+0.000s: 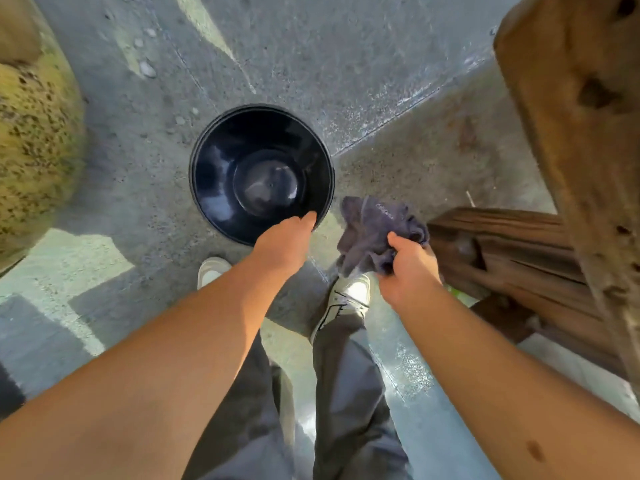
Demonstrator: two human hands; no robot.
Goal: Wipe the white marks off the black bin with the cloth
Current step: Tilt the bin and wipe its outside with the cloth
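A round black bin (221, 157) stands upright on the concrete, seen from above, with pale smears on its inner wall at the lower left. My left hand (284, 242) reaches over the bin's near rim, and its fingers are hidden past the rim. Just right of the bin, my right hand (407, 263) grips a crumpled dark grey cloth (370, 230), held in the air apart from the bin.
A wooden bench or beam structure (540, 251) fills the right side. At the left edge bulges a mossy, speckled boulder (34, 140). My feet in pale shoes (349, 296) stand on the concrete ground (311, 64) just behind the bin.
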